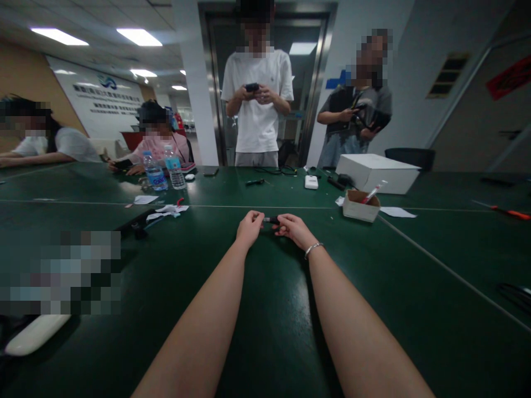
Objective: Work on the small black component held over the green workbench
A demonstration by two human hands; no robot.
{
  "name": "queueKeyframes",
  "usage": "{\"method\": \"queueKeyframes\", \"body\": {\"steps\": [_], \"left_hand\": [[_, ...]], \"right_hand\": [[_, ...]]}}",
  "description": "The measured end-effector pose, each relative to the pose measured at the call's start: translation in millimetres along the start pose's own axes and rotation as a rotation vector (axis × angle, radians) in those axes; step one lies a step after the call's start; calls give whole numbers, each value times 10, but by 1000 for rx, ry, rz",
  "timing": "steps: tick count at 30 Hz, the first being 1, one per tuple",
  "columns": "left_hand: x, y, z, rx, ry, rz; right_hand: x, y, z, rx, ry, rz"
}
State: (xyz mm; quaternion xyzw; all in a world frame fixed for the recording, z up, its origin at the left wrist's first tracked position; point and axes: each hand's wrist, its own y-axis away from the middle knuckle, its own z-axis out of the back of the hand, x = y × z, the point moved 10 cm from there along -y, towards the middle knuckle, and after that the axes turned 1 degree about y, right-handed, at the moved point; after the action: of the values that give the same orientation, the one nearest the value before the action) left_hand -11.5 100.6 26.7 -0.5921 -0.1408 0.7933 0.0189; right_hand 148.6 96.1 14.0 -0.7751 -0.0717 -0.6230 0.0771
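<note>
Both my arms reach out over a dark green table [265,309]. My left hand [249,227] and my right hand [292,228] meet in the middle and hold the two ends of a small dark cylindrical object [271,220] just above the tabletop. What the object is cannot be made out. A thin bracelet [312,249] circles my right wrist.
A small open cardboard box [361,205] with a pen stands right of my hands, a white box [376,172] behind it. Two water bottles [164,170], paper scraps [167,210] and a red-handled tool [511,212] lie around. Two people stand across the table, two sit at left.
</note>
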Motion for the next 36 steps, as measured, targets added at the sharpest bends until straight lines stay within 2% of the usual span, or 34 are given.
{"method": "queueKeyframes", "body": {"steps": [3,6,12,18,30,36], "left_hand": [[-9,-5,-144,118,36,-41],[-40,-5,-183,152,74,-90],[-107,2,-181,164,150,-159],[-34,6,-193,165,156,-49],[-34,-24,-167,133,126,-68],[-58,-6,-184,157,145,-76]], "right_hand": [[-6,-9,4,4,0,5],[-8,-17,2,9,-2,10],[1,-11,0,9,2,16],[-3,-10,-6,5,18,11],[-1,-8,-16,17,16,12],[0,-10,-28,33,24,15]]}}
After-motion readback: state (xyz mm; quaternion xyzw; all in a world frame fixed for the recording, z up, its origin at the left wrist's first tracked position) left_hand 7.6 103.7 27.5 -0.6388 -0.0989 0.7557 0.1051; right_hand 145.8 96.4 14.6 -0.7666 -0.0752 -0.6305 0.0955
